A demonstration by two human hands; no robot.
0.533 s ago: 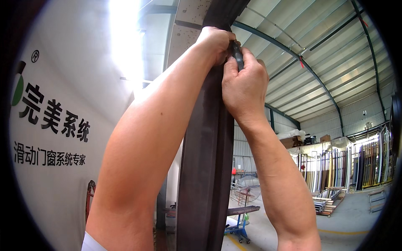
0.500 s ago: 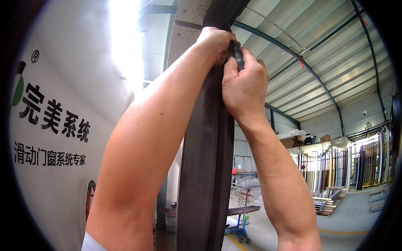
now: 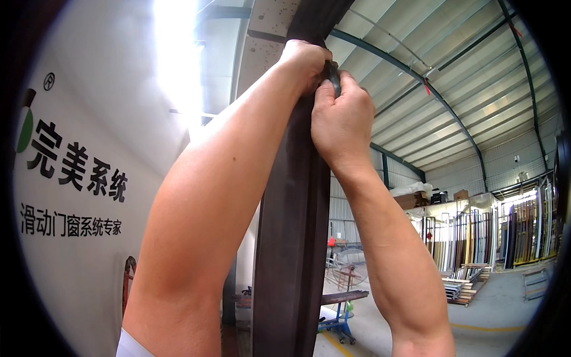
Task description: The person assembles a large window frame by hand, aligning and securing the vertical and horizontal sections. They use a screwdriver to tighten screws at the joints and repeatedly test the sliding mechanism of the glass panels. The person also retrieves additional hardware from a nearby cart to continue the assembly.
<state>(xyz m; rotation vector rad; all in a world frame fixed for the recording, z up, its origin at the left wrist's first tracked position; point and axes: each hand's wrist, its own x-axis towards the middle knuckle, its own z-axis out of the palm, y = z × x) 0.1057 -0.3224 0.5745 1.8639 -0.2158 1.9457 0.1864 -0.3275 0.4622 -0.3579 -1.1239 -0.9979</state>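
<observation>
Both arms reach up to the top of a tall dark brown upright frame profile. My right hand is closed, pinching a small dark, slightly shiny elongated piece between thumb and fingers; its exact kind cannot be made out. Right beside it, my left hand is bent over the profile with its fingers closed. Whatever those fingers grip is hidden behind the hand. The dark piece's far end runs in toward the left fingertips. Above the hands, a dark top section meets the upright.
A white wall panel with large dark lettering stands at the left. On the right, long profiles lean in racks. A blue wheeled stand is on the floor beyond the upright. A metal roof spans overhead.
My right hand has shifted slightly left and down, closer to my left hand, and less of the dark piece shows. My left hand stays almost in place.
</observation>
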